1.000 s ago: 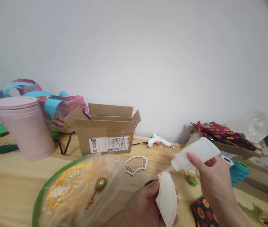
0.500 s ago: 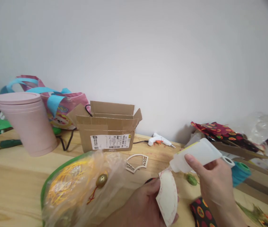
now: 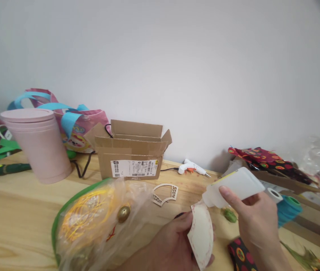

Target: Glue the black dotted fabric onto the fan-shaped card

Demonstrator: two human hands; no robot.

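Left hand (image 3: pixel 178 237): thumb and fingers pinching the white fan-shaped piece (image 3: pixel 201 235) above the counter (image 3: pixel 10 214).
Right hand (image 3: pixel 257 218): wrapped round the bottle (image 3: pixel 243 183), nozzle (image 3: pixel 203 203) tilted down at the piece's top corner; contact unclear.
Frame (image 3: pixel 174 192): flat on the counter, between plastic bag (image 3: pixel 134 197) and bottle.

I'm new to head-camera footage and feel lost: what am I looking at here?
There is no machine, just a person working bare-handed. The view comes from one camera worn on the head, looking forward and down. The left hand holds a pale curved piece, marked reddish along its edges. The right hand grips a white bottle, tilted down towards the piece's upper end. On the wooden table are a cardboard box, a pink lidded container, a latticed frame, a white corded tool and a clear plastic bag.
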